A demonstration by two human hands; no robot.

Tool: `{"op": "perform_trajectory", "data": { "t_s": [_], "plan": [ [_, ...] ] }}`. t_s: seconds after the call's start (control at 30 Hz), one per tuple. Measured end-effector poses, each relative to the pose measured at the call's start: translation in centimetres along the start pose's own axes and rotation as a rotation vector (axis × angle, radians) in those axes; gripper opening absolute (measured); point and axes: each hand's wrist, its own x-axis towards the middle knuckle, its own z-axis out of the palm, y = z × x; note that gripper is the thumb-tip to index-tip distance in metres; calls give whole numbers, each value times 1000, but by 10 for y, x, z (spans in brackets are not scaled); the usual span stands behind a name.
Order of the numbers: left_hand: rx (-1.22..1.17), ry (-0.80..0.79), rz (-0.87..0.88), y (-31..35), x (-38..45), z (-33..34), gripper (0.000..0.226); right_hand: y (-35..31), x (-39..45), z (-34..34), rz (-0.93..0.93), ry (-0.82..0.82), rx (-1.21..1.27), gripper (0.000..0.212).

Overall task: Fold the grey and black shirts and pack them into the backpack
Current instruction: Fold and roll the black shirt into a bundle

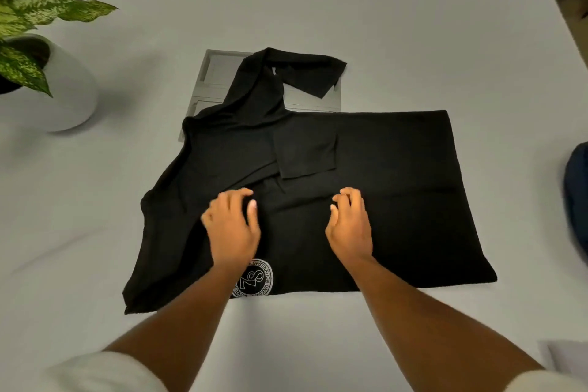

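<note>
Shirt, black [381,200], lies partly folded on the white surface [413,25], one sleeve turned onto its middle, the other trailing over a grey tray [219,73]. My left hand [232,226] and right hand [350,226] sit over the cloth with fingers loosely curled; neither grip holds anything. I judge the next fold needs the far sleeve brought in first and the rumpled left edge smoothed flat. Grey shirt not seen; a dark blue item [577,194], possibly the backpack, shows at right.

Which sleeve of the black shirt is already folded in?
The sleeve lying flat on the shirt's body above the hands; the other sleeve sprawls onto the grey panel.
</note>
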Motion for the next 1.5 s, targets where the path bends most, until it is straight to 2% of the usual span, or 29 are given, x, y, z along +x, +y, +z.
{"op": "perform_trajectory", "data": {
  "t_s": [0.07,0.17,0.27,0.37,0.53,0.63,0.7,0.77,0.9,0.97,1.07,1.2,1.27,1.37,1.43,1.5],
  "plan": [
    [-71,-168,170,16,-28,19,21,7,-16,8,46,33,-22,24],
    [-131,-306,253,32,-51,42,27,32,-26,8,224,169,-78,25],
    [-139,-300,217,44,-53,54,34,67,-19,-12,477,259,-93,27],
    [-105,-264,195,53,-48,62,37,100,1,-37,661,241,-47,35],
    [-24,-224,38,82,-33,70,45,132,39,-70,690,169,141,47],
    [-36,-282,-80,96,-16,74,44,141,54,-83,600,98,75,53],
    [-41,-371,-132,102,-6,76,35,145,61,-88,532,21,11,59],
    [-45,-394,-217,106,1,76,24,149,66,-92,494,-34,-49,55],
    [-14,-355,-282,108,7,76,12,158,77,-106,549,50,41,22],
    [-45,-291,-260,108,11,77,9,164,85,-115,660,145,199,22],
    [-81,-200,-225,111,15,78,9,171,95,-120,696,222,292,29],
    [-189,-130,-252,118,11,81,13,167,97,-114,618,246,262,32],
    [-189,-87,-102,119,-1,83,26,160,88,-103,505,294,224,30],
    [-90,-135,159,125,-31,97,33,136,55,-71,177,315,162,23],
    [-83,-222,210,130,-51,106,37,117,28,-42,-58,203,60,28],
    [-28,-287,225,127,-64,111,47,104,6,-18,-177,1,-37,41]
  ]
}}
